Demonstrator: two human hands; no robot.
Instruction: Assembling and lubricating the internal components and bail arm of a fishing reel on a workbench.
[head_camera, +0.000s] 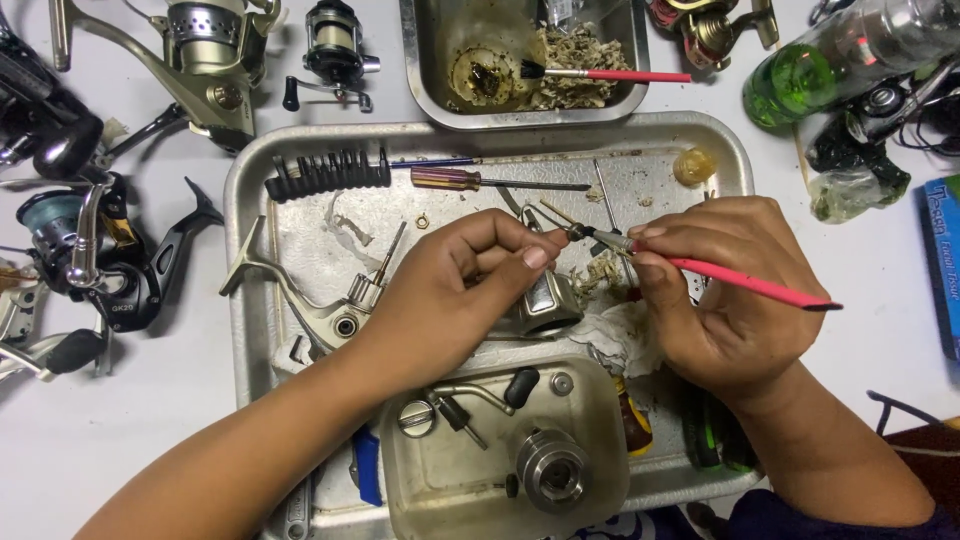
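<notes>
Two hands meet over the large metal tray (700, 150): the left hand (450, 290) has its fingers (500, 250) pinched around a silver reel part (548, 300) at the tray's centre, while the right hand (725, 290) grips a red-handled brush (740, 282), its bristle end touching that part. At six o'clock sits a smaller tray (420, 480) with a spool (550, 470). At twelve o'clock lies a screwdriver (480, 180). Spinning reels (100, 250) rest on the bench (130, 400) at nine o'clock.
</notes>
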